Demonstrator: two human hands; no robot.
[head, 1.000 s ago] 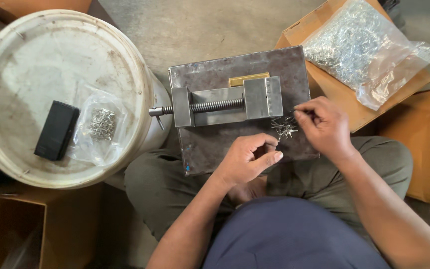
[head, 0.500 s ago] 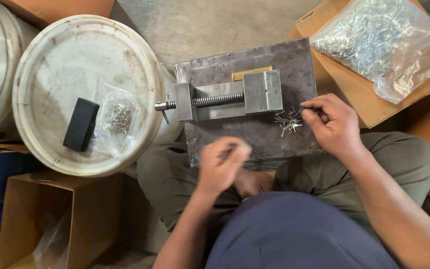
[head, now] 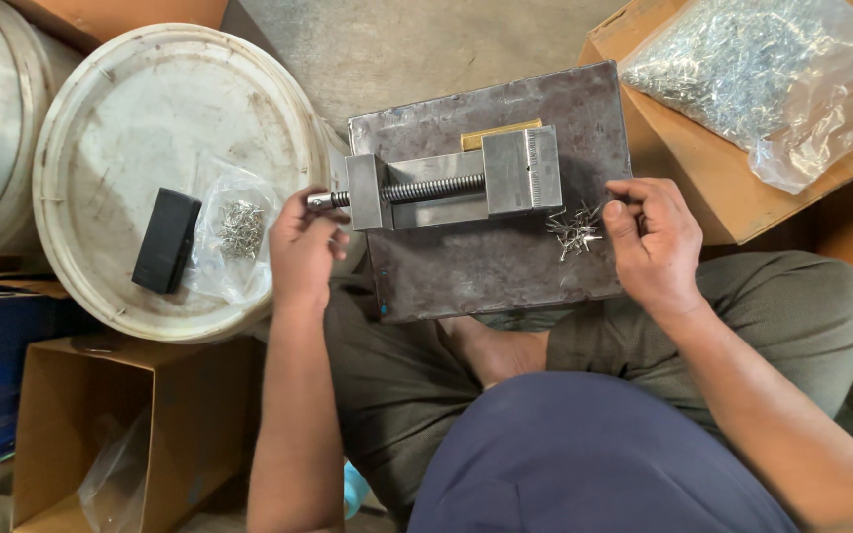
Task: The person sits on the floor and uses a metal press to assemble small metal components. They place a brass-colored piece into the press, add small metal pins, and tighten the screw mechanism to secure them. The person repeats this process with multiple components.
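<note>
Left hand: our left hand (head: 300,249) is curled round the screw end (head: 320,200) of the small steel vise (head: 456,185), fingers wrapped on the handle stub at the vise's left edge.
Right hand: our right hand (head: 652,242) sits at the right of the plate with thumb and forefinger pinched together; whether a pin is caught between them we cannot tell.
Vise: it lies flat on the dark metal plate (head: 491,266) across our lap, threaded screw (head: 434,188) showing, a brass-coloured strip (head: 499,134) just behind it.
Pins: a small heap of thin metal pins (head: 575,231) rests on the plate, just left of the right-hand fingertips and just below the movable block.
Handling, vise: we judge it heavy, stiff and unlikely to slide; the screw end is the only place to turn it.
Handling, pins: light, springy, apt to tangle and roll; best pinched singly by the shank.
Around us: a clear bag of pins (head: 234,232) and a black block (head: 165,240) lie on the white bucket lid (head: 150,109); a big bag of metal parts (head: 762,74) fills a cardboard box (head: 683,188) to the right.
</note>
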